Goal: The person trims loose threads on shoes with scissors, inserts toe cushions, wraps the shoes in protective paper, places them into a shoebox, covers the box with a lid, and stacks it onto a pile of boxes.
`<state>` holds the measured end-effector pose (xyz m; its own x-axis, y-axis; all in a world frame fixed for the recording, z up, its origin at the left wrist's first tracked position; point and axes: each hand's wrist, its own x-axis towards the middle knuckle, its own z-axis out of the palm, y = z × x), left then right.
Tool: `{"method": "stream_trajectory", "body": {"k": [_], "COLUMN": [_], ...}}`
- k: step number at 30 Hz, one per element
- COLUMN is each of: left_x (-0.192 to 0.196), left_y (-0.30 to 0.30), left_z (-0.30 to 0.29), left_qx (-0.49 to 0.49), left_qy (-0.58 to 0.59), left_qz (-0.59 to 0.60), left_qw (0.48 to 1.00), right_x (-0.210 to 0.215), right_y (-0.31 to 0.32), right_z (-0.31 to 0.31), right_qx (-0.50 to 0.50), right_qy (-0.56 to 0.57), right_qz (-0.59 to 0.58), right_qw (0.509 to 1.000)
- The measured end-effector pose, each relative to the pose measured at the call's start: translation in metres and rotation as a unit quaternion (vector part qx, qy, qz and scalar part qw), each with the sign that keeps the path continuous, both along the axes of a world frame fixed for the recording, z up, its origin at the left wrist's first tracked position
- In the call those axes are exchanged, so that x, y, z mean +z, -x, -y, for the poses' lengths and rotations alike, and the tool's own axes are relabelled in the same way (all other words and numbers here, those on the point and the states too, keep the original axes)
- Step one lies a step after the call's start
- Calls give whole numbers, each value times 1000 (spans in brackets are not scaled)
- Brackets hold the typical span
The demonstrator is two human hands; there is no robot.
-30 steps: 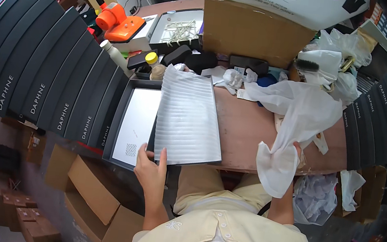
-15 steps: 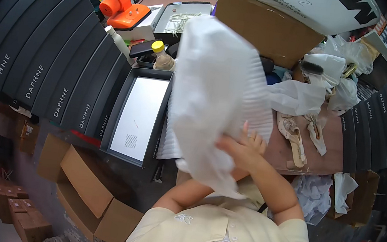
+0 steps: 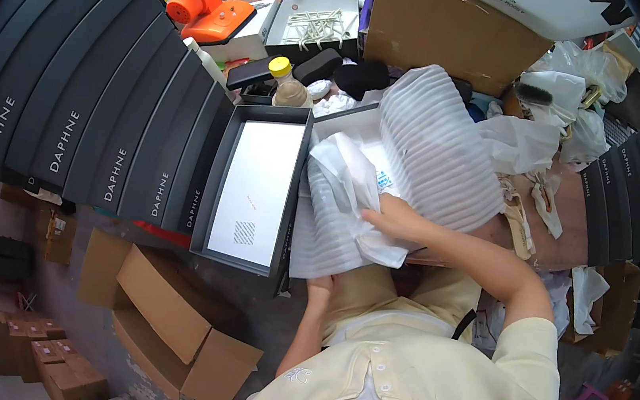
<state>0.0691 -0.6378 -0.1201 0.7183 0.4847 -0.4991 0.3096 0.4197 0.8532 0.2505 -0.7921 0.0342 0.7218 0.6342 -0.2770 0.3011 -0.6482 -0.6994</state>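
Observation:
My right hand [image 3: 393, 218] is closed on crumpled white tissue paper [image 3: 343, 175] over a shoe box. That box's pale inner wall [image 3: 350, 120] shows behind the paper. A ribbed white foam sheet [image 3: 442, 151] drapes over the box's right side, and more ribbed foam covers its near left part. Blue print shows on something white beside my fingertips. My left hand [image 3: 321, 282] is low at the near edge of the foam, its fingers mostly hidden beneath it. Directly left stands an open dark box [image 3: 200, 229] with a white sheet inside.
Dark shoe boxes [image 3: 101, 93] stack at left, more [image 3: 633, 190] at right. Beige shoes [image 3: 521, 225] lie right of the foam. An orange tape dispenser [image 3: 218, 20], a yellow-capped bottle [image 3: 280, 67] and a large carton [image 3: 451, 40] stand behind. An open carton [image 3: 163, 305] sits on the floor.
The tissue paper, raised and spread before, is now lowered and bunched over the box. My right hand moved down slightly left; my left hand now shows at the near foam edge.

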Motion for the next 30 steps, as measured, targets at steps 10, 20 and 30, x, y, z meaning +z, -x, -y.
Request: {"method": "stream_trajectory", "body": {"k": [10, 20, 30], "left_x": [166, 168, 214], "left_y": [-92, -183, -163], "left_z": [30, 59, 72], "left_qx": [-200, -472, -493], "left_qy": [-657, -778, -680], "left_qz": [329, -36, 123], "left_qw": [648, 413, 529], "right_x": [-37, 35, 113], "right_y": [36, 84, 56], "right_z": [37, 96, 181], "right_qx": [69, 56, -218], "right_qy": [-93, 24, -327], "right_qz": [179, 270, 250], "right_qw": [977, 961, 885]}}
